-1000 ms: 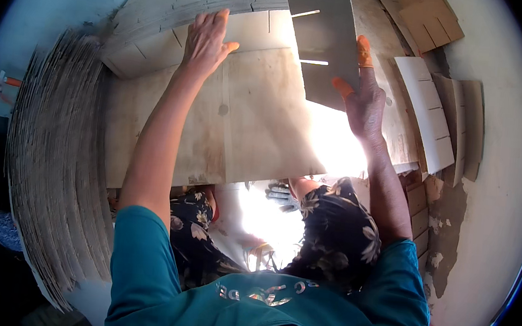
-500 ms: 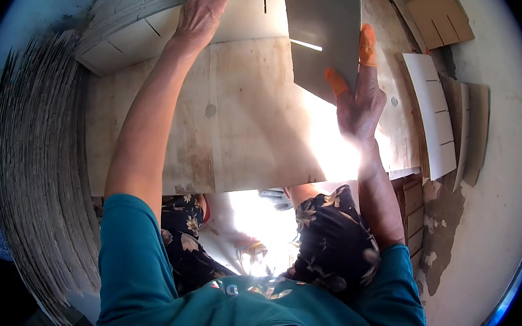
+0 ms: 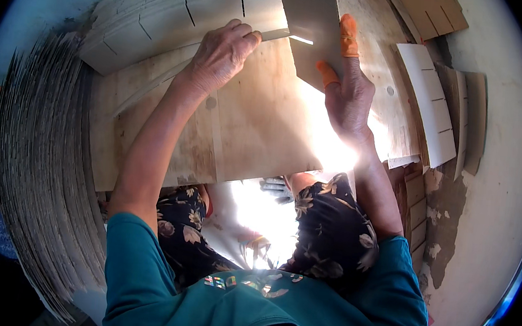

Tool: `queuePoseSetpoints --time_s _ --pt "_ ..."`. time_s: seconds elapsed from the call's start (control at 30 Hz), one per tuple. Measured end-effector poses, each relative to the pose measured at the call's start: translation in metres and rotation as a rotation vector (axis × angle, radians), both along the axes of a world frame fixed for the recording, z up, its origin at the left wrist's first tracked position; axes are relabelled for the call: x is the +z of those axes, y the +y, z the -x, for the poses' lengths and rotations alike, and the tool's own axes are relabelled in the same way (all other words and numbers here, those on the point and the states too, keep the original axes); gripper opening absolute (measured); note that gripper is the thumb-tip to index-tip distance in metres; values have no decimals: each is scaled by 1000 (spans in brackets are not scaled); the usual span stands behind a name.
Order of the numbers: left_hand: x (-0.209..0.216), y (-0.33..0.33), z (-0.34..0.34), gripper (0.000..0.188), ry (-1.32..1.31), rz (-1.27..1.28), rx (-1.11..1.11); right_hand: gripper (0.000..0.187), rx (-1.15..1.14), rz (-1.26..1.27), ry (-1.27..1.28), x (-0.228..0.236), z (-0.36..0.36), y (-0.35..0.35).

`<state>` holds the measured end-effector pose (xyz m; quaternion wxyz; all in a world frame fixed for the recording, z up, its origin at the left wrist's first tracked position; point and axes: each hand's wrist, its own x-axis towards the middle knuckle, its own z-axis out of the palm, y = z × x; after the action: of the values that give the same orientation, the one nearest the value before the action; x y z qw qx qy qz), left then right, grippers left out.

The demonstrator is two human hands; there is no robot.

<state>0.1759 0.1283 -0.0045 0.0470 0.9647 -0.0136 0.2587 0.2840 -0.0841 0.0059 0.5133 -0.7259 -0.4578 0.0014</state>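
Observation:
My left hand point(image 3: 223, 57) is closed in a pinch on a thin cardboard strip point(image 3: 276, 35), seen nearly edge-on. One end of this strip meets a slot in a grey slotted cardboard panel point(image 3: 314, 40); how deep it sits there I cannot tell. The panel stands tilted in my right hand point(image 3: 350, 96), whose thumb and forefinger wear orange finger covers and press on its right side. Its upper part runs out of the picture. Beyond my left hand rests a stack of slotted cardboard strips point(image 3: 168, 15).
Both hands are over a wooden board point(image 3: 213, 140). A tall pile of cardboard sheets point(image 3: 44, 162) stands at the left. More slotted pieces point(image 3: 430, 106) lean at the right, near the wall point(image 3: 491, 233). Strong glare crosses the board's right part.
My left hand has drawn a strip off the stack and brought it nearer and rightward to the panel. My right hand has shifted slightly left with the panel.

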Motion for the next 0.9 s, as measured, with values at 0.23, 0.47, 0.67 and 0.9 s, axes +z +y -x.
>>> queuePoseSetpoints --time_s 0.23,0.47,0.67,0.9 --pt "23 -49 10 28 -89 97 -140 76 -131 87 -352 -24 -4 5" --pt "24 -62 28 29 203 637 -125 66 -119 73 -412 -46 -7 -2" --pt "23 46 -9 63 83 114 269 57 -162 12 -360 -43 -1 -6" --pt "-19 102 -41 51 150 -280 614 59 -117 34 -367 -33 8 -8"
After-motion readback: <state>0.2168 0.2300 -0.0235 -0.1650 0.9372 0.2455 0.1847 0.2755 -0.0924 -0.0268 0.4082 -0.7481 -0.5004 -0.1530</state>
